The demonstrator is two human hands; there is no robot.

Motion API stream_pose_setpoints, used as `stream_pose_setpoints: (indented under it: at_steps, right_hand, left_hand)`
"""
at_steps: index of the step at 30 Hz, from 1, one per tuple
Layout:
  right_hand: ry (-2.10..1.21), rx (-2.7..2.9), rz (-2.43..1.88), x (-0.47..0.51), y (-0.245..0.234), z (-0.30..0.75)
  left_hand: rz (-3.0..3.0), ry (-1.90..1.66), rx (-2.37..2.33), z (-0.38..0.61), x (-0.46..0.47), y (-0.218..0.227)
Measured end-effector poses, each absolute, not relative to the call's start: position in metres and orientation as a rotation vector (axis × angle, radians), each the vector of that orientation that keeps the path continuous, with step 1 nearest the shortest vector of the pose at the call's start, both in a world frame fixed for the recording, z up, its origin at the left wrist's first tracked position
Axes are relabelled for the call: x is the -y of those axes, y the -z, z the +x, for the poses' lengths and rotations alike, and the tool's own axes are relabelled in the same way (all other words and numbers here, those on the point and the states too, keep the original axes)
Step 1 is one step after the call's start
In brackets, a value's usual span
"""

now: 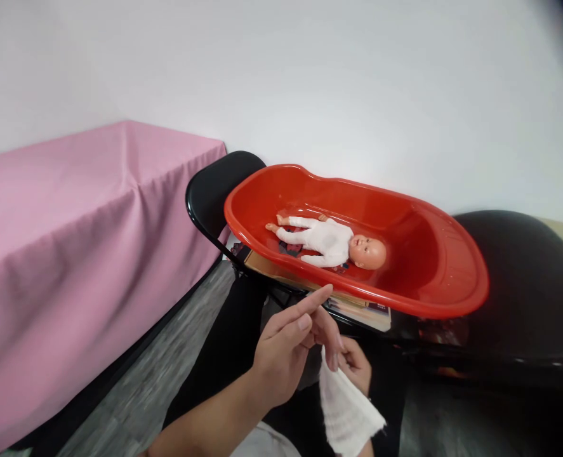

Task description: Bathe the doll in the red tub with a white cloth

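My left hand [284, 355] is raised in front of the tub, index finger stretched out and the other fingers bent downward, their tips by the top of a white gauze cloth [348, 409]. Partly behind it, my right hand [356, 366] pinches the upper edge of this cloth, which hangs down over the right wrist. Past both hands is a red baby bathtub [452, 266]. A baby doll [327, 240] in a white suit lies on its back inside, head to the right and feet to the left.
The tub rests across black chairs [514, 279], with cardboard or books [357, 313] beneath it. On the left stands a table under a pink cloth [72, 266]. A white wall [310, 76] rises behind, and grey wood-look floor [152, 381] shows at lower left.
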State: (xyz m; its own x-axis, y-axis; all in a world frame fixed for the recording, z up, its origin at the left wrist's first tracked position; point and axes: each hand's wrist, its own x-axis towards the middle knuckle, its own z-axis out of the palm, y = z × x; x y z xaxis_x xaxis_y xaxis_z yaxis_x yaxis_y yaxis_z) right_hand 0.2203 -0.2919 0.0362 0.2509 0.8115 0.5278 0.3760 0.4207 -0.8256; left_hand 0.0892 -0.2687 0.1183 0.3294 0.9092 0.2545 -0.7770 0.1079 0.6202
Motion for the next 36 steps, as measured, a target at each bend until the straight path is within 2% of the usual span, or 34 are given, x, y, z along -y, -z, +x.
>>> stream_pose_setpoints:
  at_steps: [3,7,11,20,36]
  right_hand:
    - [-0.261,1.314,-1.196,0.300,-0.049,0.244]
    - [-0.038,1.398,-1.186,0.305,-0.093,0.264]
    - [-0.057,1.529,-1.198,0.306,-0.121,0.264]
    - [-0.060,1.590,-1.287,0.303,-0.126,0.259]
    - [0.016,1.668,-1.296,0.300,-0.133,0.256]
  left_hand:
    - [0.768,-1.086,-0.130,0.086,0.270,-0.119]
    - [0.753,-0.831,-0.036,0.080,0.273,-0.117]
    - [0.792,-0.705,-0.030,0.076,0.273,-0.116]
    - [0.849,-0.662,-0.133,0.073,0.276,-0.125]
    - [1.135,-0.619,-0.170,0.066,0.273,-0.113]
